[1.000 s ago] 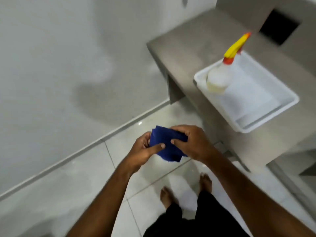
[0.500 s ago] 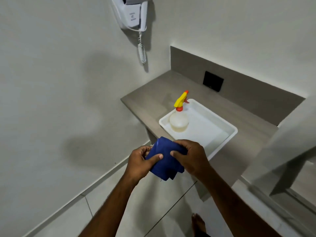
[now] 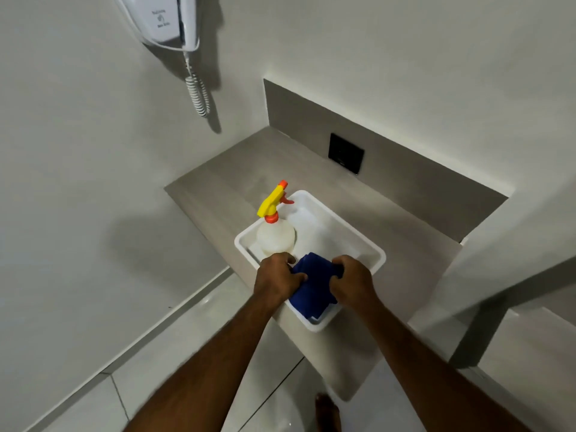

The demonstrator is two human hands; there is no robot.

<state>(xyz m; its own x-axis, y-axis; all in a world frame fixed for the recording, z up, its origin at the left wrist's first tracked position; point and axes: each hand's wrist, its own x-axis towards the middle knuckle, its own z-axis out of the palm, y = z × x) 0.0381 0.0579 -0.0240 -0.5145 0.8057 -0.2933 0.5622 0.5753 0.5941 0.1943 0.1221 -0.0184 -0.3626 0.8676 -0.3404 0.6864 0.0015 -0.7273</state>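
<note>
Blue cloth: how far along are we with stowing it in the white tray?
Done: the blue cloth looks folded into a bundle, and the spray bottle stands upright in the white tray on the counter. In hand: the left hand and right hand both grip the cloth at the tray's near end; whether it rests on the bottom is unclear. Left: let go and pull both hands clear.

Grey counter point(image 3: 237, 169) running from the frame's centre down to the lower right, and one thing sitting on it: a white tray point(image 3: 316, 326), angled, close to the front edge. Spray bottle point(image 3: 276, 235) upright in the tray's upper-left corner, blue cloth point(image 3: 311, 288) at its lower end
</note>
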